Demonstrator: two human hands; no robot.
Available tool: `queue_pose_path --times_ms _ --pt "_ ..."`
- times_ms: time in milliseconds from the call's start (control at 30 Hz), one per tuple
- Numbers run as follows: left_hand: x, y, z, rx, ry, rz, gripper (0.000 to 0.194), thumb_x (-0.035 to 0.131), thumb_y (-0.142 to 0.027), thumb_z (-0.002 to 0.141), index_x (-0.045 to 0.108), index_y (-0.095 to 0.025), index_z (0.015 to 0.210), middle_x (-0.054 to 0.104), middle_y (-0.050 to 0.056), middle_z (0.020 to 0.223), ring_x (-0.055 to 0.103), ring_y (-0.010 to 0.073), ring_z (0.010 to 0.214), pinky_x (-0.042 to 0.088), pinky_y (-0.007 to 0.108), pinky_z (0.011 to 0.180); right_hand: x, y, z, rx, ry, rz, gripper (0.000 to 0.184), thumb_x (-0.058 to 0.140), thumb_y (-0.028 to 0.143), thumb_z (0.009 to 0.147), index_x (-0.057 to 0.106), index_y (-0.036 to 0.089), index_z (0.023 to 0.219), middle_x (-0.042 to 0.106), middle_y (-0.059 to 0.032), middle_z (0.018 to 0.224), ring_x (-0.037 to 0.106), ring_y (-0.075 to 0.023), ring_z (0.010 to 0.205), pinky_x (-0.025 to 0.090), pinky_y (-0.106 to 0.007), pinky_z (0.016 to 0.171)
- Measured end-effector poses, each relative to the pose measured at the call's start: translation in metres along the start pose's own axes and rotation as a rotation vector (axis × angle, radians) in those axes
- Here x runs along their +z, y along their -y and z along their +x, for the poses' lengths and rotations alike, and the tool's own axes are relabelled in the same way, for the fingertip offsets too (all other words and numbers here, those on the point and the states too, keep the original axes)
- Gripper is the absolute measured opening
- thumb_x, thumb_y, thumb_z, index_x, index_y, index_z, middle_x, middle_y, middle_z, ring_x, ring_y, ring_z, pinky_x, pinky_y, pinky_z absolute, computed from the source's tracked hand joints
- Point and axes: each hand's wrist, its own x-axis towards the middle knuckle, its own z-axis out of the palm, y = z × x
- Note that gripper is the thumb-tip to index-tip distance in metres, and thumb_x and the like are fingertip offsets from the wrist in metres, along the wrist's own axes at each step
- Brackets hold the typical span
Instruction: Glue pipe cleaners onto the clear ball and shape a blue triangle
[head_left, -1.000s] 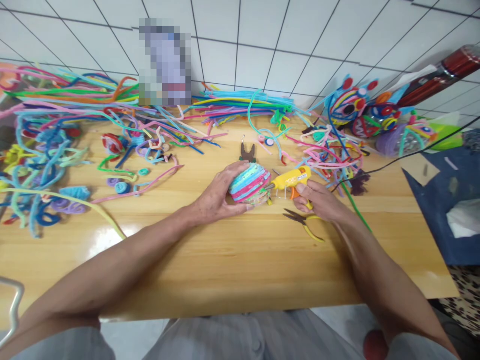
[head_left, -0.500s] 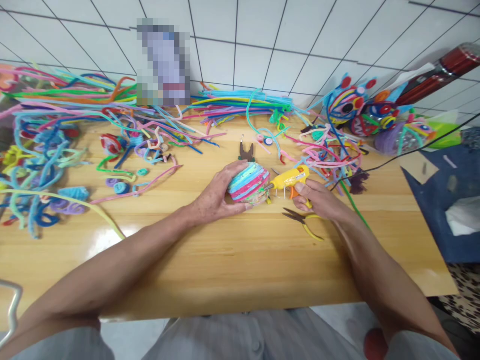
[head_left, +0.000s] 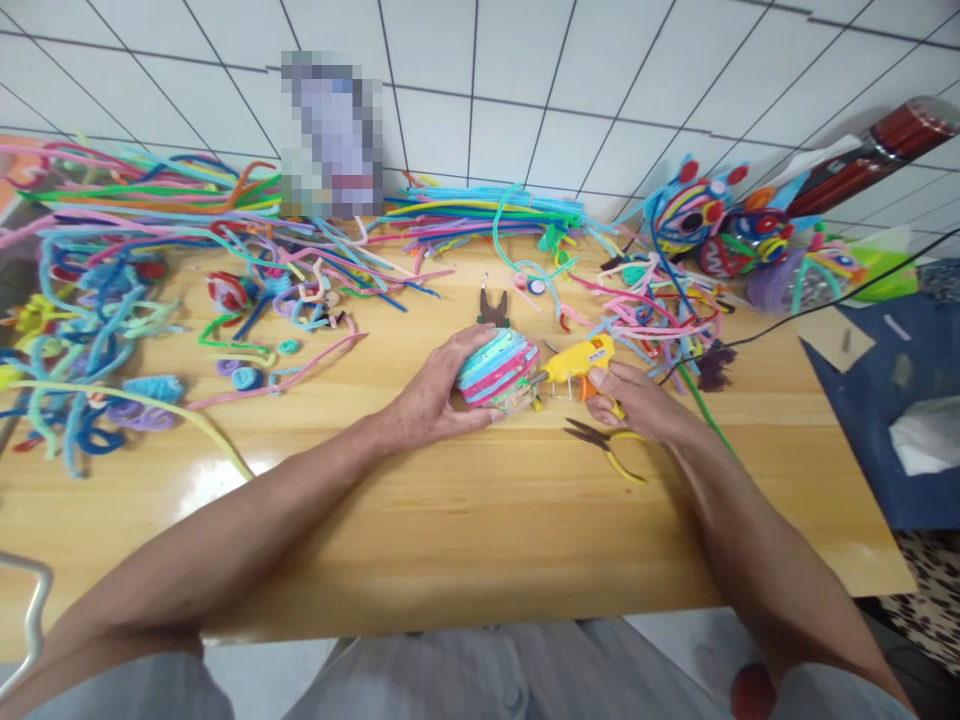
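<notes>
The striped ball [head_left: 496,370] is at mid-table, clasped between the thumb and fingers of the left hand [head_left: 429,395]. The right hand [head_left: 634,400] grips a yellow glue gun [head_left: 581,360], nozzle at the ball's right end; contact I can't make out. Yellow-handled pliers [head_left: 631,468] lie nearby on the wooden table [head_left: 450,540], fuzzy stems [head_left: 480,222] beyond, below a tiled wall [head_left: 510,80]. Ball and gun have barely moved since a second ago.

2 hands [head_left: 431,390], 1 glue gun [head_left: 581,362], 1 striped ball [head_left: 499,370], 1 ylw-hdl pliers [head_left: 602,441], 3 figs [head_left: 688,215] on R, 1 flask [head_left: 881,155], 1 cord [head_left: 791,317].
</notes>
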Motion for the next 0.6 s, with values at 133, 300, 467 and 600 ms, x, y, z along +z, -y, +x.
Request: queue_pose_path --times_ms 133,300,467,600 --pt "0.0 -0.001 0.0 -0.014 -0.001 -0.02 0.097 0.083 -0.046 0.087 0.029 -0.029 0.166 0.044 0.019 0.165 0.043 0.0389 0.155 0.038 0.061 0.128 0.002 0.0 0.0 0.039 -0.007 0.073 0.062 0.084 0.076 0.071 0.055 0.021 0.077 0.044 0.0067 0.054 0.038 -0.0077 0.046 0.022 -0.023 0.044" --pt "-0.002 -0.002 0.002 -0.017 -0.002 -0.04 0.096 0.083 -0.044 0.087 0.03 -0.028 0.166 0.045 0.019 0.164 0.044 0.0379 0.155 0.038 0.06 0.129 0.005 0.01 -0.005 0.071 -0.017 0.212 0.063 0.09 0.072 0.066 0.056 0.022 0.083 0.04 0.0095 0.055 0.036 -0.0065 0.045 0.022 -0.021 0.044" --pt "-0.001 0.0 0.001 0.005 -0.003 -0.038 0.095 0.082 -0.043 0.088 0.03 -0.028 0.165 0.045 0.019 0.164 0.044 0.0373 0.155 0.038 0.059 0.129 0.008 0.014 -0.005 0.039 -0.041 0.209 0.062 0.09 0.071 0.067 0.054 0.022 0.079 0.039 0.009 0.054 0.037 -0.0068 0.045 0.021 -0.021 0.043" --pt "0.0 0.002 0.0 -0.004 -0.008 -0.042 0.097 0.083 -0.043 0.086 0.03 -0.029 0.166 0.044 0.019 0.165 0.044 0.0384 0.155 0.039 0.06 0.128 0.011 0.009 -0.002 0.057 -0.047 0.178 0.061 0.09 0.07 0.067 0.055 0.022 0.082 0.039 0.0096 0.055 0.037 -0.0066 0.045 0.022 -0.021 0.044"
